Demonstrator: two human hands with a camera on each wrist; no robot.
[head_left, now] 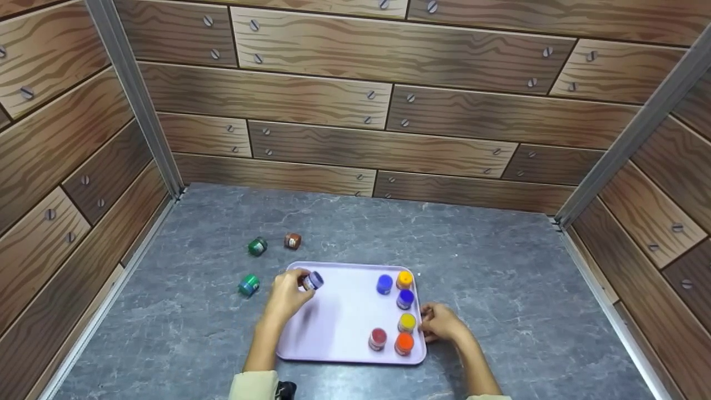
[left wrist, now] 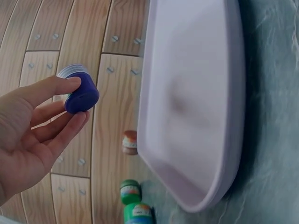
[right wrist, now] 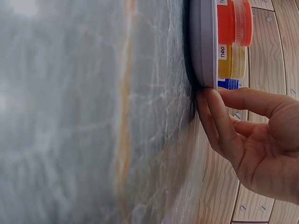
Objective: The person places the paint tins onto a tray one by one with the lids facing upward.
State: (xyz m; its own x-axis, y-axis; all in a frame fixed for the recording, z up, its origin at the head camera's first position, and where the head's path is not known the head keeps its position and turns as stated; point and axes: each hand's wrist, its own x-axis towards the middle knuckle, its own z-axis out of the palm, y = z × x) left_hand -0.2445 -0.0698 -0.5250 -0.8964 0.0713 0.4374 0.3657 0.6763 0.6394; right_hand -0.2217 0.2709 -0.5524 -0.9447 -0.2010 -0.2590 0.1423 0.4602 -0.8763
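Jar [left wrist: 87, 95] pinched: left fingers [left wrist: 65, 130] | tray [right wrist: 204, 42] gripped: right fingers [right wrist: 219, 116] | "deli" label [right wrist: 223, 58]: right-wrist view only

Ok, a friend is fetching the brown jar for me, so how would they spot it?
Find the lilac tray on the grey table. Just beyond its far left corner, off the tray, is the small brown jar. Its brown colour sets it apart from the two green jars to its left.
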